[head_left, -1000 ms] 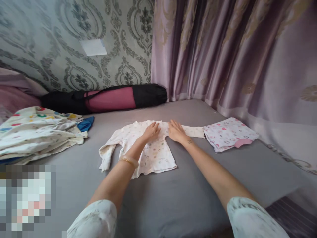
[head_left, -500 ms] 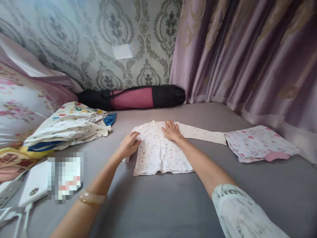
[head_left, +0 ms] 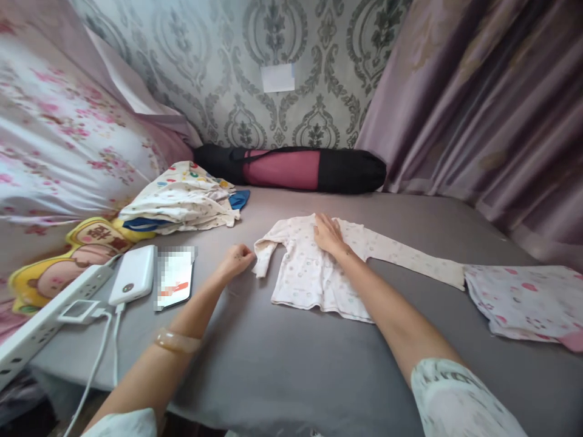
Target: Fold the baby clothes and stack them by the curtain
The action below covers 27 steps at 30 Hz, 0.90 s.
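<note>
A small white long-sleeved shirt point(head_left: 303, 273) with a faint print lies spread on the grey sheet. My right hand point(head_left: 328, 233) rests flat on its upper chest, fingers stretched out. At the shirt's left side, my left hand point(head_left: 237, 261) is closed, its fingertips at the edge of the bent left sleeve point(head_left: 263, 258), which they seem to pinch. The fingertips themselves are partly hidden. The other sleeve point(head_left: 414, 258) reaches out straight to the right, its cuff beside a folded white garment with pink prints point(head_left: 523, 300).
A heap of children's clothes point(head_left: 182, 200) lies at back left. A black and pink long bag point(head_left: 282, 169) runs along the wall. Left of me are a phone point(head_left: 175, 279), a white power bank point(head_left: 133, 276), a power strip point(head_left: 45, 321) with cables, and a yellow cushion point(head_left: 40, 282).
The view has swung left and down. My left hand has moved off the shirt's body to the sleeve edge and closed. The sleeve now sticks out further left; my right hand stays on the chest.
</note>
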Tool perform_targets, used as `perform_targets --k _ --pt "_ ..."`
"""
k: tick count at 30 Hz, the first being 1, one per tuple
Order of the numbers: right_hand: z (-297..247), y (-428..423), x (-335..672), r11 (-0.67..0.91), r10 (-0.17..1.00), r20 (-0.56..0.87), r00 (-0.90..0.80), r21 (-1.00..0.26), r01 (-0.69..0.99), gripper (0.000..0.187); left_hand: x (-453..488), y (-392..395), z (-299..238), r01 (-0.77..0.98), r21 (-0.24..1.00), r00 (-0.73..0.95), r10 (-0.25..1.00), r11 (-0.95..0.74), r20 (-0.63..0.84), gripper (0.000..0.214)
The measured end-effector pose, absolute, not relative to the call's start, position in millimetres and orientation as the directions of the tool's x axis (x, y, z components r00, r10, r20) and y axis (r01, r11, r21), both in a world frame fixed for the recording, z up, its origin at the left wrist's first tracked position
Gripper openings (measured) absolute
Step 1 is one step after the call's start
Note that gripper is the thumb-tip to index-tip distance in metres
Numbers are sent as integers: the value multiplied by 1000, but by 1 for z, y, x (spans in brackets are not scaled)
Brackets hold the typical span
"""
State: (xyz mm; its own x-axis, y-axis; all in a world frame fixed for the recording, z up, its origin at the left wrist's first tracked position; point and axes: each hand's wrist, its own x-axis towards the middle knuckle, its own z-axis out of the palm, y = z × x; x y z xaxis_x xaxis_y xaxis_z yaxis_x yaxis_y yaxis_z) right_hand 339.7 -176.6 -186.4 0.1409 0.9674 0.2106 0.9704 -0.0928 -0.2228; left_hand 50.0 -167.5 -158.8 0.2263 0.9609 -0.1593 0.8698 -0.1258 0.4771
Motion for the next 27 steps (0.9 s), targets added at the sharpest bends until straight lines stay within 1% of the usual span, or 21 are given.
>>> perform_targets --k 3,5,8,10,14,16,20,21,23,25,27 --pt "-188 -159 308 18 983 180 40 -310 951 44 59 -172 -161 854 491 276 950 -173 -145 22" --pt "-190 -149 292 55 987 162 1 -348 936 43 66 -175 -167 847 487 300 948 -213 -107 22" --pt "-196 -141 278 25 991 133 27 -374 927 42 74 -179 -179 850 443 317 948 -286 4 20" --pt "-202 -140 275 -10 988 142 67 -372 928 42 78 -182 -185 841 424 346 936 -337 58 18" --pt "-210 -140 275 0 979 189 71 -352 936 41 86 -186 -180 828 421 380 923 -369 62 7" --pt "-212 -140 276 9 978 201 65 -348 938 41 87 -184 -171 829 450 352 935 -331 37 6" --pt "-212 -140 275 2 977 203 73 -347 938 42 79 -174 -151 831 511 271 962 -222 -21 12" --pt "-212 -140 274 0 976 203 75 -348 938 43 76 -170 -148 821 535 259 965 -200 -37 14" --pt "-211 -141 273 0 975 206 77 -349 937 43 68 -164 -145 771 625 241 965 -125 -105 16" --pt "-211 -141 273 6 972 221 75 -345 939 42 63 -159 -146 662 748 199 951 46 -235 13" --pt "-211 -142 273 11 968 241 75 -338 941 41 60 -157 -149 506 827 150 919 246 -365 11"
